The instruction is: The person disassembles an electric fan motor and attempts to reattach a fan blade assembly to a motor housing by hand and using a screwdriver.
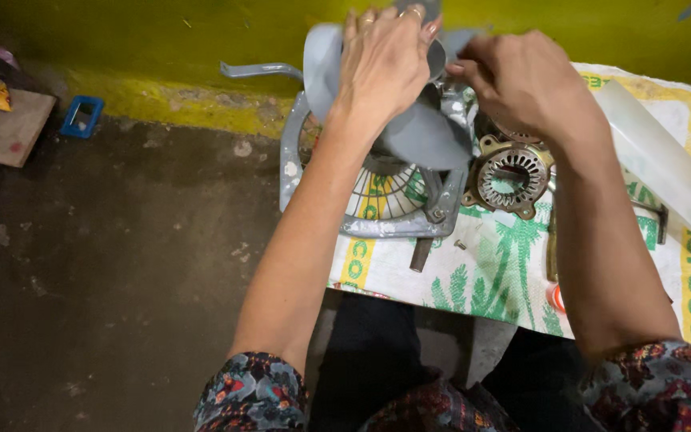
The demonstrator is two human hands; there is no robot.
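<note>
My left hand [383, 60] is closed over the hub of a grey fan blade set [425, 136], which sits above a square grey fan frame [293, 148] with a white wire grille [381, 196]. My right hand [525, 76] is beside it, fingers pinched at the blade hub near the top; what it pinches is hidden. A round motor stator [509, 178] with a toothed inner ring lies just right of the frame, under my right wrist. All rest on a white printed sack [489, 272] spread on the floor.
A translucent white strip [665, 164] lies across the sack at right. A dark tool handle [421, 254] and a small screw [459, 244] lie below the frame. A blue rectangular object [82, 117] and a flat board [16, 128] lie at left by the yellow wall [201, 32].
</note>
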